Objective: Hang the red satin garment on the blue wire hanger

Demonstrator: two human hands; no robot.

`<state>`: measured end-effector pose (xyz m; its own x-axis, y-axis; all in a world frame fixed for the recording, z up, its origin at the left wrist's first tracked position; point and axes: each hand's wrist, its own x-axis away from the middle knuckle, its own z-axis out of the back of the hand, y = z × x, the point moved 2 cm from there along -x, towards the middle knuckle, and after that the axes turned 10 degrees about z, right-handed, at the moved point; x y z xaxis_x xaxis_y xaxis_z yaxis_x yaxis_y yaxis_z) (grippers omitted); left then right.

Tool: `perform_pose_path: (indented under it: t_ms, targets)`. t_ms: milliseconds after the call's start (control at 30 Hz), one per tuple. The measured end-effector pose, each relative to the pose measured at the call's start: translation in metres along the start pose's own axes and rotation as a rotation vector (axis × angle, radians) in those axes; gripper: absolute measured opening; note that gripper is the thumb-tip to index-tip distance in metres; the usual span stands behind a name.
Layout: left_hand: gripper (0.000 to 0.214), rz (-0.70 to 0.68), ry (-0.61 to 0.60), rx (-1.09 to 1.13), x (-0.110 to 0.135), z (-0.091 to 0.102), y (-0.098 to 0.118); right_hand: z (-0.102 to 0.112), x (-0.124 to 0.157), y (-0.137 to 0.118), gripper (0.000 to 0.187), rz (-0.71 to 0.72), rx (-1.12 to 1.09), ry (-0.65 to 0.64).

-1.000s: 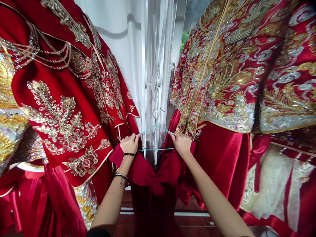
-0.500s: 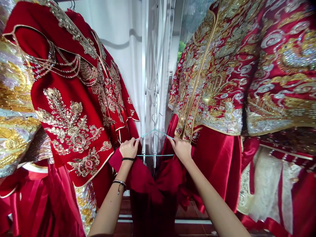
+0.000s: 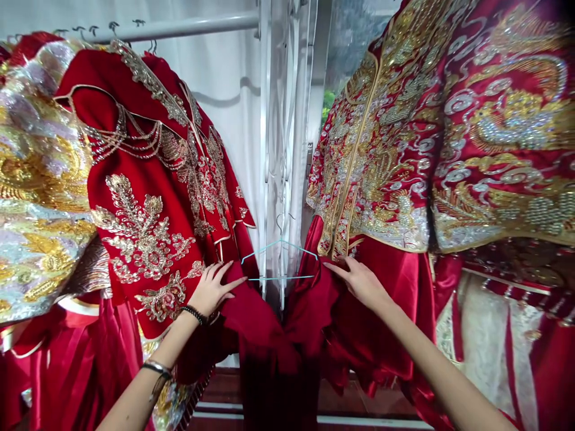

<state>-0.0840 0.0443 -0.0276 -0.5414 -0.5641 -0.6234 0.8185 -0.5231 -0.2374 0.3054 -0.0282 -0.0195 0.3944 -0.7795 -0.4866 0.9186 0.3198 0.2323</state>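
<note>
A thin light-blue wire hanger [image 3: 281, 241] hangs in the middle with its hook up, and a dark red dress [image 3: 278, 353] with wide shoulder pieces hangs at its lower bar. My left hand [image 3: 214, 290] is open just left of the hanger, fingers spread over the dress's left shoulder piece; whether it touches the cloth I cannot tell. Off the hanger's right end, my right hand [image 3: 359, 280] is open too, two fingers stretched toward the right shoulder piece. Neither hand grips the hanger. Black beads and a silver bangle circle my left wrist and forearm.
At left hangs a red jacket [image 3: 139, 179] with silver embroidery, beside a gold sequined garment [image 3: 40, 185]. Gold-embroidered red jackets [image 3: 386, 161] crowd the right side. A white rail [image 3: 202, 25] meets white metal posts [image 3: 269, 120] before a white curtain [image 3: 224, 78].
Both hands have let go of the hanger's arms and moved outward, fingers opening. The hanger and dress stay in the middle. The view has shifted, showing more of the rail.
</note>
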Motion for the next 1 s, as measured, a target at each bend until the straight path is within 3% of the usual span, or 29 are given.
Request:
perform_pose_path:
  t_ms: [133, 267, 367, 500, 600, 733, 900, 1000]
  targets:
    - [0.033, 0.012, -0.005, -0.045, -0.024, -0.002, 0.000, 0.004, -0.021, -0.003, 0.045, 0.133, 0.105, -0.070]
    - [0.019, -0.128, -0.030, -0.003, -0.042, 0.007, 0.003, 0.009, -0.035, -0.004, 0.035, 0.277, 0.180, -0.097]
    - [0.023, -0.208, -0.026, 0.053, -0.051, 0.019, 0.000, 0.022, -0.044, -0.004, 0.028, 0.414, 0.273, -0.076]
    - [0.024, -0.161, -0.008, 0.173, -0.067, 0.032, -0.010, 0.046, -0.065, -0.010, 0.021, 0.527, 0.318, -0.039]
    - [0.023, -0.118, -0.107, 0.300, -0.081, 0.028, -0.009, 0.050, -0.080, -0.020, 0.022, 0.467, 0.244, -0.083]
    - [0.018, -0.056, -0.302, 0.439, -0.080, 0.009, -0.004, 0.031, -0.081, -0.027, 0.023, 0.318, 0.055, -0.162]
    - [0.049, 0.109, -0.245, 0.727, -0.062, 0.003, -0.015, 0.014, -0.068, -0.006, 0.046, 0.134, -0.433, -0.027]
    - [0.050, 0.199, -0.200, 0.821, -0.064, 0.006, -0.018, 0.011, -0.070, 0.006, 0.045, -0.017, -0.534, 0.086]
